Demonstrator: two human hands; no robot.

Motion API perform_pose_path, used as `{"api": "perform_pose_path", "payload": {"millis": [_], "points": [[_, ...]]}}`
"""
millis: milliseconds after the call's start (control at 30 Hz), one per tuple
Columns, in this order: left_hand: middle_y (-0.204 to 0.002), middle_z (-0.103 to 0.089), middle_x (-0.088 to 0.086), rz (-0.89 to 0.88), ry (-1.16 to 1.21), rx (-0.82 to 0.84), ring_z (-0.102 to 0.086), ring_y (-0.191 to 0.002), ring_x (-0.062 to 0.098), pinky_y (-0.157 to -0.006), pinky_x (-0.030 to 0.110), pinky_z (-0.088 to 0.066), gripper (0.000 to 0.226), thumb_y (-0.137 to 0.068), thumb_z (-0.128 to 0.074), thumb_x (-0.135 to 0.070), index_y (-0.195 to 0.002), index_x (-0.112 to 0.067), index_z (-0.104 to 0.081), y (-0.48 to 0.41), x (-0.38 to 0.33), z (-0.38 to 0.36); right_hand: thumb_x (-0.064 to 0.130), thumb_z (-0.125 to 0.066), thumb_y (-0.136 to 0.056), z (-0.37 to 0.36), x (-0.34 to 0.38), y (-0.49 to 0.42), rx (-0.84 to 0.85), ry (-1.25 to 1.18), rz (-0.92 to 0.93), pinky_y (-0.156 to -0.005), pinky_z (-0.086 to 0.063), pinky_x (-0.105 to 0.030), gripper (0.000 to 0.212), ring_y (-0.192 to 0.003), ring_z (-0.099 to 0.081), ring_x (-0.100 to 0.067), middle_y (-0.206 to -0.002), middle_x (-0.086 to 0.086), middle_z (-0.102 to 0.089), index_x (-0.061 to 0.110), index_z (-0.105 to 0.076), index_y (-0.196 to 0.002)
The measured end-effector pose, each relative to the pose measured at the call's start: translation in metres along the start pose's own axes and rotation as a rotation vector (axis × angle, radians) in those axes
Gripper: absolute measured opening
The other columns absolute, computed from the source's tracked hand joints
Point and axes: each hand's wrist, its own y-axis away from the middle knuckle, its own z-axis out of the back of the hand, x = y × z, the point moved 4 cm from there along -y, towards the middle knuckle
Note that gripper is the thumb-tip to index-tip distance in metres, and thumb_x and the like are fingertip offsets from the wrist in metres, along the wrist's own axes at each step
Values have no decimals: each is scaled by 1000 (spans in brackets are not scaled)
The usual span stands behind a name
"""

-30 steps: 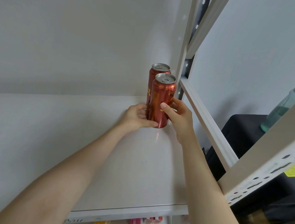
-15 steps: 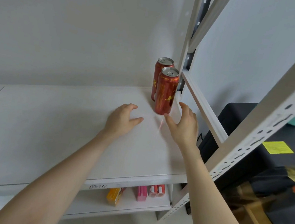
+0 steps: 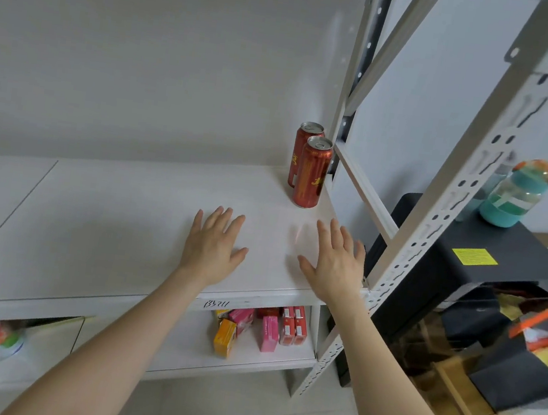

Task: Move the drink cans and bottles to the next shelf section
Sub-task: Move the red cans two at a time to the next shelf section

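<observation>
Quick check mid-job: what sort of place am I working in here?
Likely a storeroom or stock area: a slotted metal rack, two red drink cans on its white shelf, and small boxed goods stacked underneath.

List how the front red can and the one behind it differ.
The front can stands nearer the front edge of the shelf and slightly to the right; the back can stands closer to the wall. The front can shows in full; the back can is partly hidden behind it. Both are upright, red with gold print and silver tops.
</observation>
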Motion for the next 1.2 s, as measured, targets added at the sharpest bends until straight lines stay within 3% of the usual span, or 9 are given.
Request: {"api": "perform_pose_path", "payload": {"millis": [533, 933, 1200], "points": [[-164, -22, 5, 35, -57, 18, -12, -152, 25, -123, 49, -6, 64, -100, -34, -54, -155, -23, -23, 160, 41, 54, 62, -43, -94, 38, 103, 129, 6, 20, 62, -120, -10, -54, 79, -152, -13, -28, -165, -6, -16, 23, -15, -157], [-164, -20, 6, -2, -95, 49, -11, -152, 25, -122, 49, -3, 65, -100, -34, -54, -155, -23, -21, 235, 197, 90, 58, -41, -96, 36, 277, 176, -20, -48, 9, -120, -7, -54, 75, -152, -12, -26, -165, -6, -17, 22, -17, -157], [-163, -24, 7, 48, -54, 18, -14, -152, 26, -122, 51, -5, 65, -99, -38, -53, -154, -22, -24, 286, 290, 99, 61, -36, -97, 27, 385, 185, 43, -12, 72, -120, -2, -53, 76, -153, -6, -22, -167, -2, -10, 23, -11, -158]]}}
